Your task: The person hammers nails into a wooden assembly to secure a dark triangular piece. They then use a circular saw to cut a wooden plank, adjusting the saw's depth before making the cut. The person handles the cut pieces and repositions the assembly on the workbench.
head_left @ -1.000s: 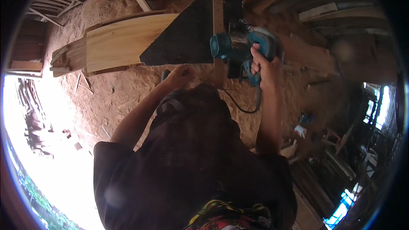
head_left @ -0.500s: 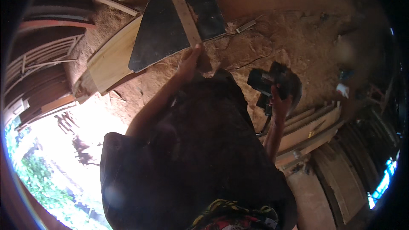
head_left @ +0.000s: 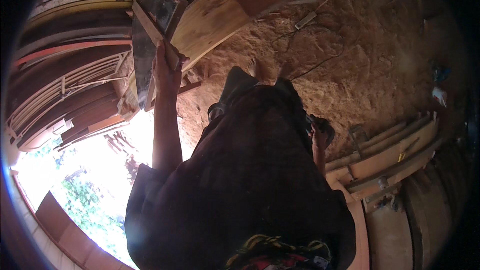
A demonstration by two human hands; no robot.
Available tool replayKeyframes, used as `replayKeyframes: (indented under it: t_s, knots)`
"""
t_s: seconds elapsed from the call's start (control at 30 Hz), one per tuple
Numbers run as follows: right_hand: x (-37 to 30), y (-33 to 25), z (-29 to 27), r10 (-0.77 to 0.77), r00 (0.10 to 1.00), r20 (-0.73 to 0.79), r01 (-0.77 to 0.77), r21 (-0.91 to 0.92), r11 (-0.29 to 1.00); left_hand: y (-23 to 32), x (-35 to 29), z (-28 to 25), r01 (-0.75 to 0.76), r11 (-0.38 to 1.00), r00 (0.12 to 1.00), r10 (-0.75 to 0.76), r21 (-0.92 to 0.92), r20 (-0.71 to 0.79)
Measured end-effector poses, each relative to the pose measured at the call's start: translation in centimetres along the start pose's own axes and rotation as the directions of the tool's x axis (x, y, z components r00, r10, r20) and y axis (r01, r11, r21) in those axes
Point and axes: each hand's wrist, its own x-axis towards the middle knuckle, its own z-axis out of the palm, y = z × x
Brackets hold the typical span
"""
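My left hand (head_left: 167,72) is raised at the left with its fingers closed round the lower end of a narrow wooden strip (head_left: 150,24). The strip lies along a dark-faced board (head_left: 142,52), which stands tilted and is seen at a steep angle. Beside my right hip, my right hand (head_left: 318,137) is closed on a dark power tool (head_left: 324,126). My clothing hides part of that tool, and its exact kind is unclear.
A pale plywood sheet (head_left: 207,20) lies behind the dark board. Long planks (head_left: 395,145) are stacked at the right, and more boards (head_left: 65,90) at the left. A thin cord (head_left: 320,64) runs over the sandy ground (head_left: 360,80) near my bare feet (head_left: 255,68).
My left hand has moved left with the strip, and the dark board has turned and shifted left. The power tool has come down and in beside my body. The view has shifted.
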Motion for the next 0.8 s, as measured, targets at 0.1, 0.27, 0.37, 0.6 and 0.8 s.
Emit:
replayKeyframes:
  t_s: [0.1,0.27,0.37,0.6,0.8]
  knots:
    - [-0.4,0.5,0.6,-0.058,0.998,0.036,0.054,0.087,0.995,1.8,0.5,0.8,0.263,0.766,0.964,-0.192,-0.587,0.181]
    - [3.1,1.1,-0.3,-0.001,0.992,0.127,-0.002,0.024,1.0,1.0,-3.1,3.2,0.453,0.577,0.891,-0.28,-0.68,0.356]
    - [5.2,0.6,0.0,-0.05,0.994,0.094,0.058,-0.075,0.996,1.2,-6.4,5.4,0.63,0.482,0.775,-0.445,-0.609,0.449]
    - [6.8,-2.4,0.8,-0.257,0.956,0.144,0.258,0.014,0.966,-3.6,-10.3,10.7,0.63,0.319,0.749,-0.49,-0.708,0.446]
    - [3.7,-5.2,3.4,-0.283,0.949,0.137,0.294,-0.065,0.954,-1.0,-7.7,13.5,0.572,0.331,0.806,-0.398,-0.75,0.439]
